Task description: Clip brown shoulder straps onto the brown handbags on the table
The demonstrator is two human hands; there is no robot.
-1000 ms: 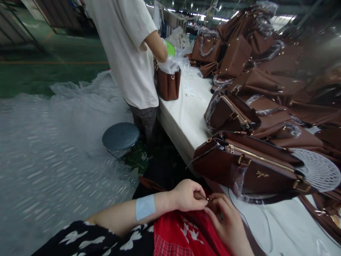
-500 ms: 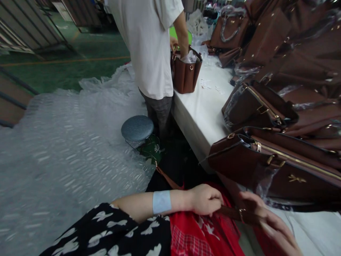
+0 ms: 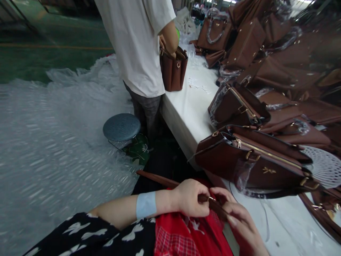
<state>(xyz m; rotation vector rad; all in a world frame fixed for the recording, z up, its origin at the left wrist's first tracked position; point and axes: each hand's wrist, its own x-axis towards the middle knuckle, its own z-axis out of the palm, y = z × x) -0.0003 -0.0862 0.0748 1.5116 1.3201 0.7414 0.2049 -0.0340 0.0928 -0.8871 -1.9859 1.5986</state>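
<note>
A brown leather strap [image 3: 218, 209] runs between my hands above my lap. My left hand [image 3: 190, 197] is closed around it beside a small metal buckle [image 3: 211, 198]. My right hand [image 3: 241, 218] pinches the strap on the other side of the buckle, thumb and fingers pressed on it. Another length of brown strap [image 3: 157, 179] stretches out to the left behind my left wrist. Just beyond my right hand a brown handbag [image 3: 221, 156] with a gold zip and bow emblem lies tilted on the white table [image 3: 186, 110].
Many brown handbags [image 3: 282, 74] are heaped along the right. A person in a white shirt [image 3: 141, 46] stands ahead with an arm in an upright brown bag [image 3: 174, 74]. A round stool [image 3: 122, 127] and piled clear plastic [image 3: 53, 142] are on the left; a white perforated basket [image 3: 323, 165] is at right.
My hands have come closer together on the strap, and the buckle is now nearer my left fingers. The view has turned right, showing the white basket. The person's arm reaches in the bag still.
</note>
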